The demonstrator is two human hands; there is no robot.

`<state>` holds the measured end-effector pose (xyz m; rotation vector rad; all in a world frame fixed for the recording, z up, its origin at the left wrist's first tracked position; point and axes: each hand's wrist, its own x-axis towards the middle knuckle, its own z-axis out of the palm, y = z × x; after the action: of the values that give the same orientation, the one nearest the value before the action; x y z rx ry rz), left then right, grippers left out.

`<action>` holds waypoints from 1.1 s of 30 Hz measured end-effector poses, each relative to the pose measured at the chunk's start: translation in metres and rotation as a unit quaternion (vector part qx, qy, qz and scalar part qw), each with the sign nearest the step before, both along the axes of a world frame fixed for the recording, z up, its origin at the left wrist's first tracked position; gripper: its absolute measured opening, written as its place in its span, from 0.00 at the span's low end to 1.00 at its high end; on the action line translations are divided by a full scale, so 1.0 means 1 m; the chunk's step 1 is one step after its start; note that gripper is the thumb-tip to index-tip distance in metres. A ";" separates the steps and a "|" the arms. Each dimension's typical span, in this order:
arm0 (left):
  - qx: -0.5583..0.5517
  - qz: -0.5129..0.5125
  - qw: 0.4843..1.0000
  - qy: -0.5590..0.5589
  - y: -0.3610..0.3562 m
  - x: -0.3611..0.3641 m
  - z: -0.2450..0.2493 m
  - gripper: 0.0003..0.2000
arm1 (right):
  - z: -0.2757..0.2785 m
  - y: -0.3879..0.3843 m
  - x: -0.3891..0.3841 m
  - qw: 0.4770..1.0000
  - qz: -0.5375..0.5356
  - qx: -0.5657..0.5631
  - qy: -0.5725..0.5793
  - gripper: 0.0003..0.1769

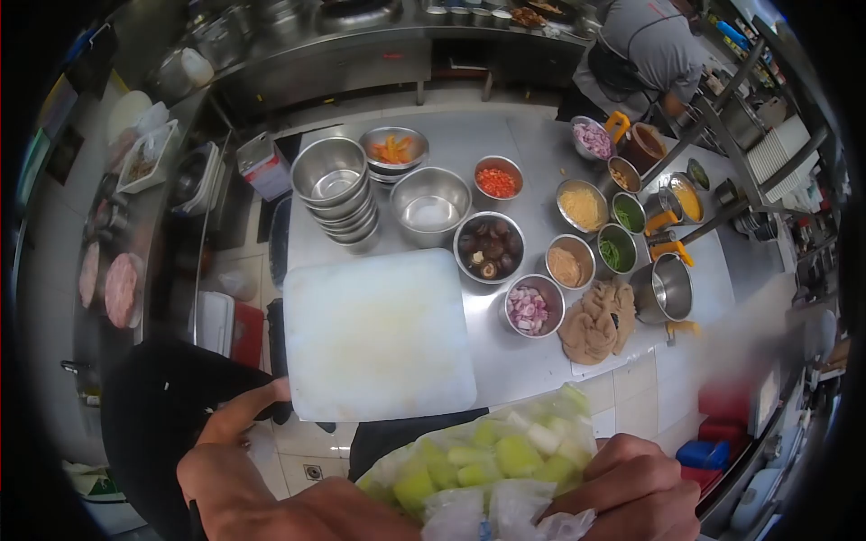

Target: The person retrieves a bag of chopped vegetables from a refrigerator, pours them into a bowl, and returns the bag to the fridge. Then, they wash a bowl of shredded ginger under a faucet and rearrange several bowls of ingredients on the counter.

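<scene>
Holding a clear bag of green vegetable chunks off the bench's near edge, the right hand pinches its plastic with curled fingers. The left hand sits by the white cutting board's near left corner, thumb out, its other fingers hidden. The bag seems on its way to the board, and tipping it out would call for both hands.

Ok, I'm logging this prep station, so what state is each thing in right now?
plastic bag: full of green and white vegetable chunks, gripped by the right hand
left hand: off the bag, grip unclear
cutting board: bare
stacked steel bowls: top one empty
steel bowl: empty
mushroom bowl: filled
steel pot: looks empty
</scene>
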<state>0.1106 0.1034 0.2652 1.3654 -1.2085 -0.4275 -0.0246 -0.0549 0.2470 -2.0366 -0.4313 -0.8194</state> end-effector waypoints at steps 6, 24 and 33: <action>-0.109 -0.043 0.993 -0.029 0.005 0.004 -0.020 0.06 | -0.013 0.038 0.011 0.968 -0.159 0.136 -0.142 0.12; -0.101 -0.107 0.988 -0.050 -0.001 0.016 -0.008 0.04 | -0.020 0.012 0.008 0.990 -0.008 0.135 -0.039 0.07; -0.043 -0.341 0.928 -0.147 -0.008 0.047 0.014 0.04 | -0.019 0.013 0.006 0.991 -0.003 0.114 -0.066 0.08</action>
<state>0.1576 0.0955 0.2793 0.9178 -1.9329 -0.6565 -0.0188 -0.0424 0.2276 -1.7793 -0.3872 -0.9661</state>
